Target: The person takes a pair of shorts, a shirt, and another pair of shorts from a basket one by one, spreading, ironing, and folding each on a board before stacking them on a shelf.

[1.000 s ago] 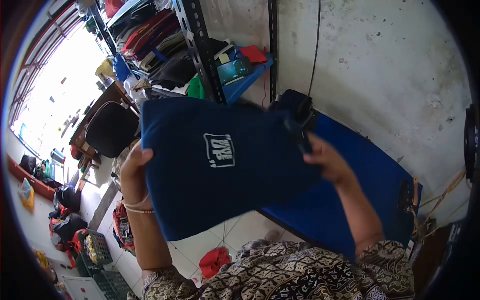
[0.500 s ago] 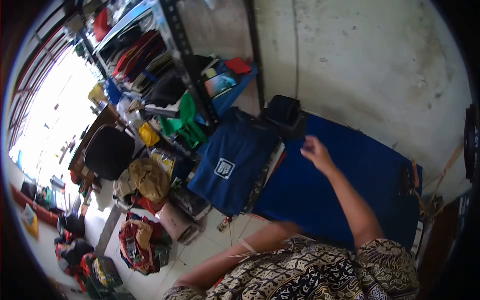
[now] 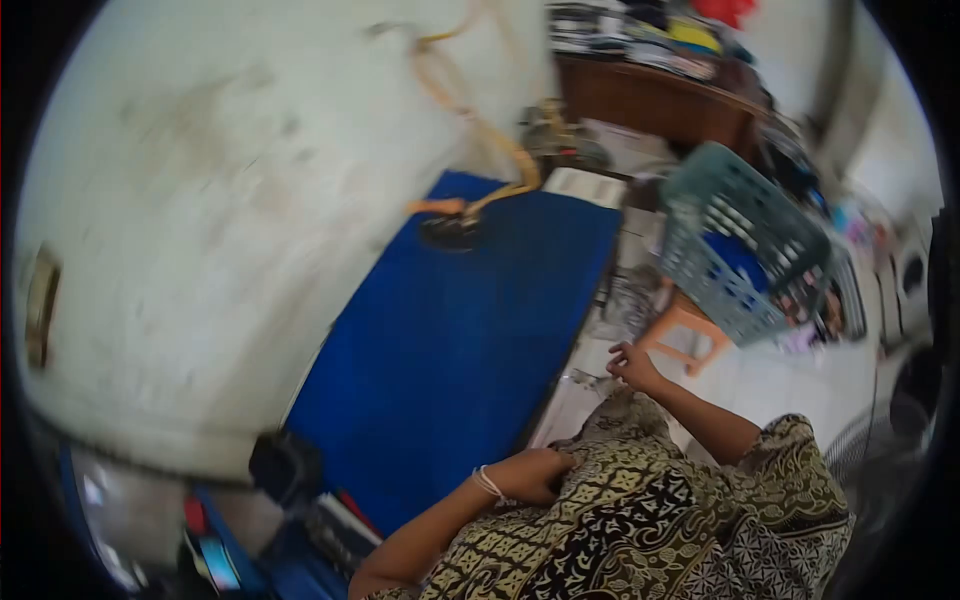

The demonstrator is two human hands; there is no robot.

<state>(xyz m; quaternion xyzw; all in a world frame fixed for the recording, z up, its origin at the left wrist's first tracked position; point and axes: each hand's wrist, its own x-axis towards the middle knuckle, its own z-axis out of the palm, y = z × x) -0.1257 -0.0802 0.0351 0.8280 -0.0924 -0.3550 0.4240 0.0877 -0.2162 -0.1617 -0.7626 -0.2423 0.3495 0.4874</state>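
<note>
My right hand [image 3: 632,367] is raised just beyond the blue-covered table's long right edge, nearest an orange stool and a basket. Its fingers are apart and bent a little, holding nothing. Close against my patterned shirt [image 3: 640,500], my left hand [image 3: 535,476] has its fingers curled inward; whatever they may hold is hidden. A white band circles that wrist. The blue-covered table [image 3: 450,340] stretches ahead of both hands. At its far end rests a dark iron [image 3: 452,234], blurred, with a yellowish cord [image 3: 515,160] rising from it.
A grey-green plastic basket [image 3: 690,240] with blue cloth inside sits tilted on the orange stool [image 3: 685,335]. Stacked goods lie on a brown desk [image 3: 650,100] at the back. A dark bundle [image 3: 285,465] is by the table's near left corner. A fan [image 3: 862,440] stands right.
My view has swung right, from the shelves and folded blue cloth to the basket and desk. My right hand has moved from over the table to its right edge; my left stays near my body.
</note>
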